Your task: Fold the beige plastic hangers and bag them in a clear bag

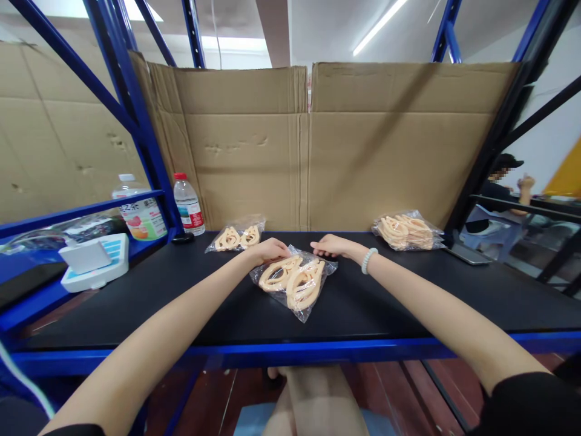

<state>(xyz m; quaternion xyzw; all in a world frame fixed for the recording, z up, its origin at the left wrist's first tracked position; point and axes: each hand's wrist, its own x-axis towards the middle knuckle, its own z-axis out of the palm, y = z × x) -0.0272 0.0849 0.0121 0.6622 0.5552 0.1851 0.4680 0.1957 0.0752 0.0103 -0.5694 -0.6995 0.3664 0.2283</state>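
Note:
A clear plastic bag (297,281) with cream-coloured looped pieces in it lies on the black tabletop in front of me. My left hand (272,249) is at the bag's upper left edge, its fingers closed on the plastic. Just beyond the upper right edge of the bag is my right hand (332,245), wearing a pale beaded bracelet (368,260). Its fingers are curled together, and whether they pinch the plastic cannot be made out.
A smaller bag of similar pieces (238,235) lies at the back left, and a fuller bag (406,231) at the back right. A phone-like flat object (469,254) is beside it. Bottles (188,206) and a white device (97,263) stand left. Cardboard (245,145) walls the back. Another person (499,181) sits far right.

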